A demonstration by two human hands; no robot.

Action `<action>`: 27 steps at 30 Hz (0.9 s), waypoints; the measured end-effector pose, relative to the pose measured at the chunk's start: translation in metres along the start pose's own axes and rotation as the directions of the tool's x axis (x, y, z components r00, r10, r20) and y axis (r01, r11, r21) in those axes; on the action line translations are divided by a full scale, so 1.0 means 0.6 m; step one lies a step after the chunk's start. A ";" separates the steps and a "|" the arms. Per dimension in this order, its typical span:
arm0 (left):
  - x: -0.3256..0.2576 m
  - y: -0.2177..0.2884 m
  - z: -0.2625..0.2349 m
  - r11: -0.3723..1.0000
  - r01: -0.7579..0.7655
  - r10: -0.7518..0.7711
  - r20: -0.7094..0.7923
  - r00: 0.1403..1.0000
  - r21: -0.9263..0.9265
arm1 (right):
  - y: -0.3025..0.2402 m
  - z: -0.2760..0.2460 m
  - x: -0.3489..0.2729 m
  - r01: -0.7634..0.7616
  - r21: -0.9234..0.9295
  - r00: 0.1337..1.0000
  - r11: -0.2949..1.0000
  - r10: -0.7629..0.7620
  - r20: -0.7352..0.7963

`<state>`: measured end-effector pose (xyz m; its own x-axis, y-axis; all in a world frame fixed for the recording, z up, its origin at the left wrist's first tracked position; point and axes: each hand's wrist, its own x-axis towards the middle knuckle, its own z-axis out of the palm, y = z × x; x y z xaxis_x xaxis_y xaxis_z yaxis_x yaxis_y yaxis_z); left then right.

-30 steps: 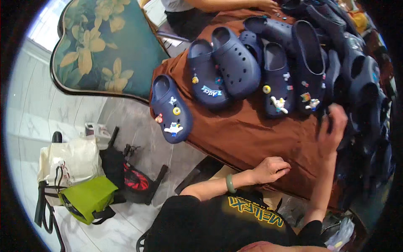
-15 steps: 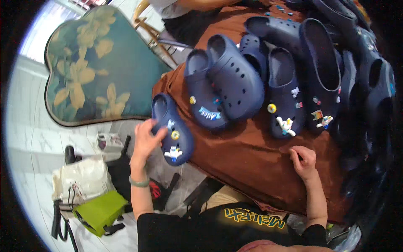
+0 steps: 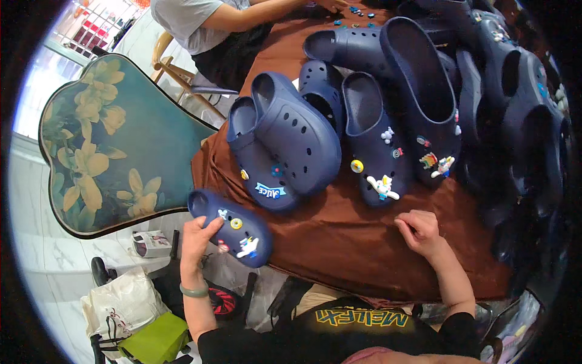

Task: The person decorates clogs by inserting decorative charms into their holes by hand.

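My left hand [image 3: 195, 242] grips a small navy clog [image 3: 257, 229] at its side, near the table's left corner. White, yellow and red charms dot the clog's top, and its toe points to the lower right. On the brown cloth, my right hand [image 3: 419, 232] is closed with curled fingers; whatever is in them, if anything, is hidden. Beyond my hands, a plain navy clog [image 3: 300, 145] leans on another clog [image 3: 245, 161] bearing a blue banner charm. To the right of these stand a charm-covered clog [image 3: 370, 155] and a larger one [image 3: 433, 136].
More dark clogs [image 3: 533, 139] crowd the table's right side. Small loose charms [image 3: 361, 12] lie at the far edge, near another person's arm [image 3: 242, 17]. A floral-backed chair [image 3: 124, 145] stands at left. Bags, one white [image 3: 124, 303] and one green [image 3: 156, 340], sit below it.
My left hand has shifted down slightly and turned the small clog, so its toe swings toward the right. The view has shifted, bringing more of the other person in. My right hand stays closed.
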<state>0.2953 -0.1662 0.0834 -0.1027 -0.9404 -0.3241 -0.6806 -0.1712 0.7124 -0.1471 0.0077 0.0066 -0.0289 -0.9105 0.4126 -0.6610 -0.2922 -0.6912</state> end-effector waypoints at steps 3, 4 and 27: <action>-0.038 0.024 0.018 0.978 0.160 -0.143 0.125 0.982 -0.134 | 0.017 0.012 -0.009 -0.003 0.035 0.998 0.999 0.006 -0.066; -0.064 0.040 0.039 0.910 0.101 -0.013 0.216 0.976 -0.402 | 0.026 0.015 -0.008 -0.005 0.028 0.995 1.000 0.008 -0.097; -0.180 0.198 0.480 0.427 0.469 0.426 0.629 0.650 -0.773 | -0.016 -0.071 -0.027 -0.071 -0.110 0.994 0.991 0.079 0.073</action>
<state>0.0168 -0.0006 0.0236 -0.8132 -0.4993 -0.2990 0.2221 -0.7411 0.6336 -0.1723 0.0375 0.0318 -0.0264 -0.9496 0.3123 -0.7359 -0.1929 -0.6490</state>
